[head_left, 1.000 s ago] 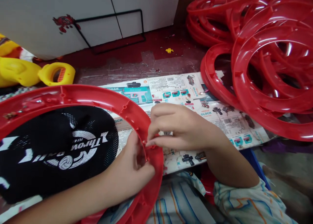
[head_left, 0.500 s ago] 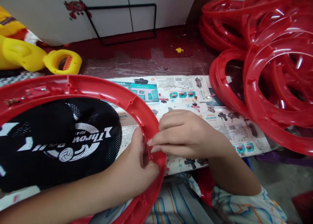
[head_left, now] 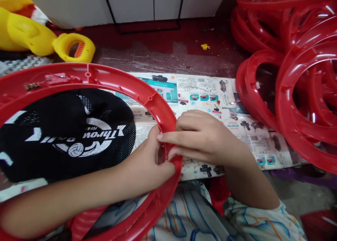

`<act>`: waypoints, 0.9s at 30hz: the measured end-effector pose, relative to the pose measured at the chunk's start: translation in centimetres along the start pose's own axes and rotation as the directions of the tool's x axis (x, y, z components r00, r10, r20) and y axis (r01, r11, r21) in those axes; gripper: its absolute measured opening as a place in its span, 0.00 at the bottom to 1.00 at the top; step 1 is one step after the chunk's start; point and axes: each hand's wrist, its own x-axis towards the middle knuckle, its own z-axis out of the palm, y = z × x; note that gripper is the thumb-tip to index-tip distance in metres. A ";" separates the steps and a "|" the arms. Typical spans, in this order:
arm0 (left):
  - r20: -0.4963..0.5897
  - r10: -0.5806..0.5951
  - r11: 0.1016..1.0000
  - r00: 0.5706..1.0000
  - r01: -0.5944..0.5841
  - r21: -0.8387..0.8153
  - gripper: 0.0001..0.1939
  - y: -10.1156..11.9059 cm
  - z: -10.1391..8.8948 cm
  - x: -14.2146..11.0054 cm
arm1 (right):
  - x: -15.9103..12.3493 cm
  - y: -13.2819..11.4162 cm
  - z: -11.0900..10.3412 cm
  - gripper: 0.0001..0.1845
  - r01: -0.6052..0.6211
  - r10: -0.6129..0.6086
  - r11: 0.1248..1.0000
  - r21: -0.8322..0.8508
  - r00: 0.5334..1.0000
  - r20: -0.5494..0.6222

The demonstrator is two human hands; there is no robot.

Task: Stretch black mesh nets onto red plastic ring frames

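A large red plastic ring (head_left: 155, 104) with a ribbed channel is tilted in front of me. My left hand (head_left: 158, 160) reaches through its opening and is wrapped round the near right part of the rim. The fingers of my right hand (head_left: 202, 135) are bent over the same stretch, index fingertip and thumb at the inner edge of the channel; whatever may be between them is too small or hidden. Inside the ring's opening shows black mesh fabric (head_left: 63, 111) with white "Throw" lettering. In the channel at the far left lie a small red plastic part (head_left: 59, 78) and a little heap of screws (head_left: 32, 86).
Several red rings (head_left: 284, 93) are piled at the right. Printed cardboard (head_left: 205, 86) covers the table's near part. A yellow toy part with a handle (head_left: 88, 51) is at the left, a black wire frame (head_left: 150, 29) at the back, and a tiny yellow piece (head_left: 205, 47) on the table.
The view has tilted down and shifted slightly left. My right index finger now extends further across the rim, apart from the thumb. The left hand keeps its grip on the ring.
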 end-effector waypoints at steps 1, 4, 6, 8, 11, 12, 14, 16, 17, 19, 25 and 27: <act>0.008 0.004 1.000 1.000 -0.004 -0.026 0.19 0.1 0.0 0.0 | 0.1 0.0 0.1 0.13 -0.002 0.002 1.000 0.027 1.000 -0.010; 0.049 -0.023 0.999 0.999 0.024 -0.033 0.19 0.3 -0.4 0.1 | 0.2 -0.1 0.4 0.12 0.000 0.001 0.995 0.102 1.000 -0.007; 0.094 -0.042 0.999 0.995 0.041 0.017 0.22 0.4 -1.0 0.0 | 0.2 -0.1 0.5 0.11 0.001 -0.005 0.989 0.146 1.000 0.024; 0.156 -0.083 0.994 0.984 0.071 0.079 0.26 0.5 -1.7 -0.1 | 0.1 -0.1 0.5 0.10 -0.014 0.006 0.986 0.169 0.999 0.050; 0.247 -0.196 0.975 0.949 0.162 0.150 0.36 0.7 -2.5 -0.4 | -0.1 -0.2 0.3 0.09 -0.036 0.023 0.983 0.180 0.997 0.076; 0.263 -0.227 0.967 0.938 0.186 0.172 0.39 0.7 -2.6 -0.6 | -0.2 -0.2 0.1 0.09 -0.037 0.022 0.983 0.180 0.997 0.080; 0.263 -0.263 0.954 0.928 0.211 0.213 0.45 0.8 -2.4 -0.9 | -0.3 -0.4 -0.1 0.09 -0.033 0.018 0.985 0.172 0.996 0.086; 0.229 -0.259 0.952 0.938 0.208 0.227 0.46 0.8 -2.0 -1.1 | -0.4 -0.7 -0.3 0.10 -0.039 0.026 0.988 0.148 0.995 0.094; 0.199 -0.246 0.953 0.949 0.200 0.227 0.46 0.8 -1.7 -1.2 | -0.4 -0.8 -0.4 0.10 -0.049 0.035 0.990 0.136 0.994 0.102; 0.131 -0.212 0.955 0.968 0.176 0.240 0.43 0.7 -1.1 -1.2 | -0.5 -1.0 -0.4 0.10 -0.067 0.053 0.990 0.122 0.992 0.114; 0.076 -0.132 0.953 0.988 0.105 0.284 0.39 0.6 -0.5 -1.1 | -0.4 -1.0 0.1 0.11 -0.025 0.014 0.990 0.138 0.996 0.085; 0.075 -0.093 0.965 0.993 0.071 0.254 0.36 0.7 -0.6 -1.0 | -0.3 -0.9 0.4 0.11 -0.034 0.022 0.980 0.195 0.998 0.063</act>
